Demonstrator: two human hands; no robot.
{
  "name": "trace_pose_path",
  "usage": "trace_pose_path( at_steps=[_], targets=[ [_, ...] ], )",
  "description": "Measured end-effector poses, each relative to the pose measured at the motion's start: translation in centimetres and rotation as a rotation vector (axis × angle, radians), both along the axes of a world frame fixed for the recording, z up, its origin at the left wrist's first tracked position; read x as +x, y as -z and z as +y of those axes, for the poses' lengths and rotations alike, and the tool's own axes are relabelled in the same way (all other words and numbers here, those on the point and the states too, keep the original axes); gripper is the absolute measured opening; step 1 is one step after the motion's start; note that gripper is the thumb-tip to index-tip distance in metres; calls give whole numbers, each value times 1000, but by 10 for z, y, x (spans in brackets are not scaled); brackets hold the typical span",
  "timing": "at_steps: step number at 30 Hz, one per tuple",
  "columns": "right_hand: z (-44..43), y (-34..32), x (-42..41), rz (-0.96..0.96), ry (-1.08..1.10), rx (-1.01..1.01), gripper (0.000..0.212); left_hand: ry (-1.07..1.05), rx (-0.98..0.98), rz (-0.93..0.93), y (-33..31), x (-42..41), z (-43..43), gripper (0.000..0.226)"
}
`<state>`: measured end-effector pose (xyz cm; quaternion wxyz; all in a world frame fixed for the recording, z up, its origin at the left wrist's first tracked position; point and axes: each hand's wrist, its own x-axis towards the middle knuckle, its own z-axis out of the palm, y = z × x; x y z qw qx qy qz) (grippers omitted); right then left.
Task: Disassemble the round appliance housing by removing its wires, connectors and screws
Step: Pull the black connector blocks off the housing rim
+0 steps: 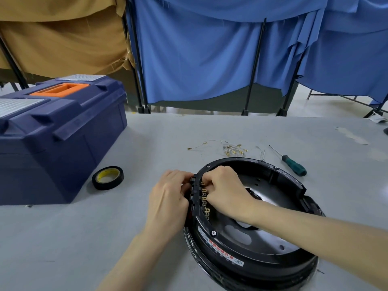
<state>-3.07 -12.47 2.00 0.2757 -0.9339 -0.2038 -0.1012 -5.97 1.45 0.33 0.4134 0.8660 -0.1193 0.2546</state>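
Note:
A round black appliance housing (262, 244) lies on the grey table, right of centre. A row of brass terminals (205, 204) lines the inside of its left rim. My left hand (168, 198) holds the outside of that rim, fingers curled over the black terminal block (195, 192). My right hand (224, 190) reaches inside the housing and pinches at the upper terminals; what its fingertips hold is hidden. A screw (213, 232) sits in the rim near a white and red label (220, 248).
Loose wires with brass connectors (233, 149) lie behind the housing, a green-handled screwdriver (290, 161) to their right. A roll of black tape (107, 177) lies left of my hands. A large blue toolbox (54, 131) fills the left side. Blue and tan curtains hang beyond the table.

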Motion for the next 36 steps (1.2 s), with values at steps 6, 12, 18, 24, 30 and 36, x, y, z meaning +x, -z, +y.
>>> trace_pose_path(
  at_steps=[6,12,18,24,30,36],
  targets=[
    [-2,-2,4,54,-20,48,29,24,-48,101,7,-1,7,32],
    [-6,-7,8,123,-39,69,11,22,-95,141,8,-2,9,31],
    [-14,-17,5,253,-84,119,17,12,-113,163,9,2,10,38],
    [-8,-17,6,166,-43,42,12,17,-122,160,8,2,10,35],
    [-6,-13,7,135,81,0,10,17,-149,180,6,1,9,19],
    [-1,-16,0,167,103,47,15,18,-211,185,8,1,7,19]
  ],
)
